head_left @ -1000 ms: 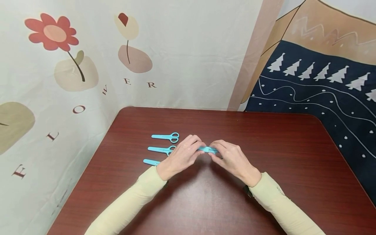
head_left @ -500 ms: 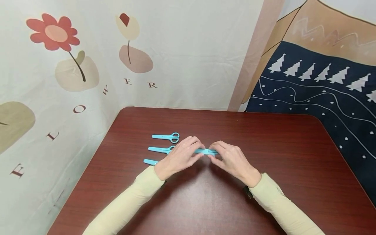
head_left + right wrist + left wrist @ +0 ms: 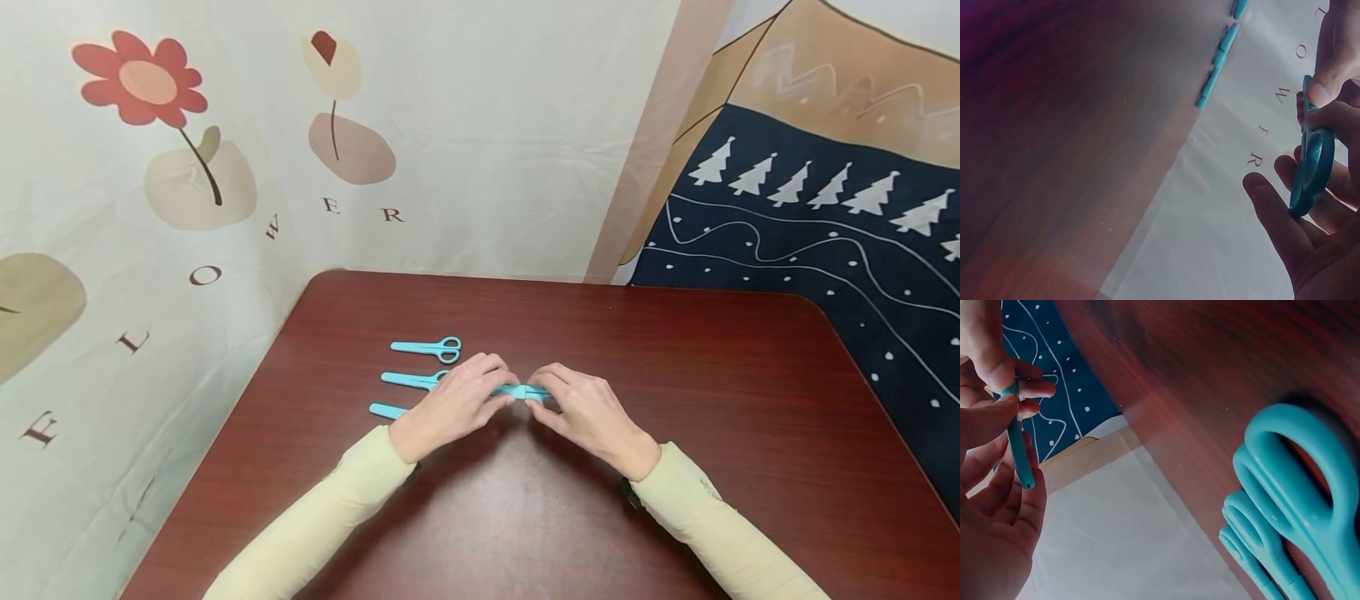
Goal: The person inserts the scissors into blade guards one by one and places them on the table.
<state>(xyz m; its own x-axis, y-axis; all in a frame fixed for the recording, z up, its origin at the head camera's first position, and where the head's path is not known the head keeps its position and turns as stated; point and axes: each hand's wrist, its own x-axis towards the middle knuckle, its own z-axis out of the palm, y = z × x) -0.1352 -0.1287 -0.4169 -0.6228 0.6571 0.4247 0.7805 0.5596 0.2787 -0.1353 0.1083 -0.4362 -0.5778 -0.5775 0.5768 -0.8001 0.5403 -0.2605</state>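
Observation:
Both hands hold one pair of light-blue scissors (image 3: 519, 392) over the middle of the table, lying crosswise between them. My left hand (image 3: 456, 407) pinches the sheathed blade end between thumb and fingers; in the left wrist view the narrow sheath (image 3: 1020, 455) runs down past the fingertips. My right hand (image 3: 596, 417) grips the other end, where the looped handle (image 3: 1317, 159) shows in the right wrist view. Left of the hands lie three similar scissors: a far pair (image 3: 416, 347), a middle pair (image 3: 407, 380) and a near pair (image 3: 386, 411), the latter two partly hidden by my left hand.
The dark red wooden table (image 3: 525, 517) carries the scissors in a loose column on its left side. Behind it hangs a pale cloth (image 3: 480, 150) with flower prints and letters. A navy cloth (image 3: 810, 242) with white trees hangs at the right.
Both hands and the held scissors have shifted slightly toward the person and to the left. The grips look the same, and the three scissors on the table lie as before.

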